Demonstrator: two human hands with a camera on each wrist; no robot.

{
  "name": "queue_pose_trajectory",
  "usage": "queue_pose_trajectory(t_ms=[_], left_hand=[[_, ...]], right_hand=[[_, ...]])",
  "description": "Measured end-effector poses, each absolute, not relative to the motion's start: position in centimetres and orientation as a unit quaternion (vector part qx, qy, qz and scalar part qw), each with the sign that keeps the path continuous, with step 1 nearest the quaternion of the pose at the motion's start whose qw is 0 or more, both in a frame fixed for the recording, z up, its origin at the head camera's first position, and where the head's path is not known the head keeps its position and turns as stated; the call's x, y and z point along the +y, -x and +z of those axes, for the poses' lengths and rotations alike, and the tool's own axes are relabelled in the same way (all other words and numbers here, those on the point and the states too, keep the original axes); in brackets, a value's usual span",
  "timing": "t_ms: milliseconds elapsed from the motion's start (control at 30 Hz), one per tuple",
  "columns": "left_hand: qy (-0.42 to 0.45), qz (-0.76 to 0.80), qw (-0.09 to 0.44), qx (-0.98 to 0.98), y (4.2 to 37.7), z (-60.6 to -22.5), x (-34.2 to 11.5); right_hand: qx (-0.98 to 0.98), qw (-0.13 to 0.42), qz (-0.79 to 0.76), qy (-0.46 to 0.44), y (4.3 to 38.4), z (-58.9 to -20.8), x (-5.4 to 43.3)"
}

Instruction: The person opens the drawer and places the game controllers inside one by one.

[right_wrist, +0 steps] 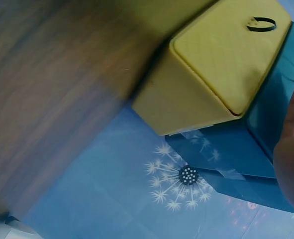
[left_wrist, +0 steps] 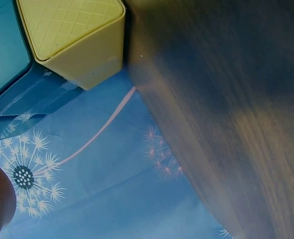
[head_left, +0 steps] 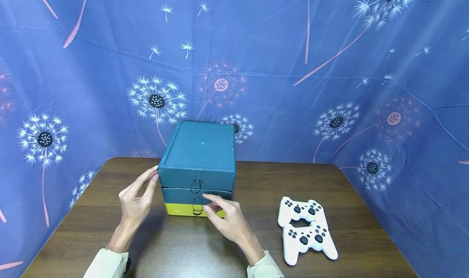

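A stack of small drawer boxes stands on the table, with a teal upper drawer box (head_left: 199, 147) and a yellow bottom drawer (head_left: 179, 209). On its front hang black loop pulls, one of them the lower loop (head_left: 197, 213). My left hand (head_left: 135, 202) touches the upper left front corner of the teal box with extended fingers. In front of the stack, the right hand (head_left: 232, 223) has its thumb and index finger apart beside the lower loop. The right wrist view shows the yellow drawer front (right_wrist: 221, 59) with its black loop (right_wrist: 262, 30) and part of that hand.
Two white game controllers, a rear one (head_left: 286, 215) and a front one (head_left: 291, 249), lie against each other at the right. The brown wooden table (head_left: 366, 245) ends at a blue dandelion-print cloth (head_left: 271, 119) behind and at both sides.
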State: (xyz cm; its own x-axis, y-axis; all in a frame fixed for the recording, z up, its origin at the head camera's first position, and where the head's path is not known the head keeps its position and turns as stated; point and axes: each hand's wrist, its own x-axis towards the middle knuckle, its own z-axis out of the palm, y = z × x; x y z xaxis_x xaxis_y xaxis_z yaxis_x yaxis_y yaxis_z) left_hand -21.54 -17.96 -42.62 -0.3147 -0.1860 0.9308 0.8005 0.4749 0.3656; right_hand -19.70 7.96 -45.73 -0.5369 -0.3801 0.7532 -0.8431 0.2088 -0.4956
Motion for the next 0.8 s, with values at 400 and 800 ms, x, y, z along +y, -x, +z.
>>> queue_pose_trajectory(t_ms=[400, 800], left_hand=[[0.225, -0.459, 0.538, -0.67, 21.6, -42.8, -18.0], [0.231, -0.464, 0.539, -0.664, 21.7, -42.7, -17.9]], right_hand=[[-0.762, 0.143, 0.46, -0.433, 20.2, -46.9, 7.3], [-0.766, 0.137, 0.453, -0.435, 20.6, -47.1, 6.3]])
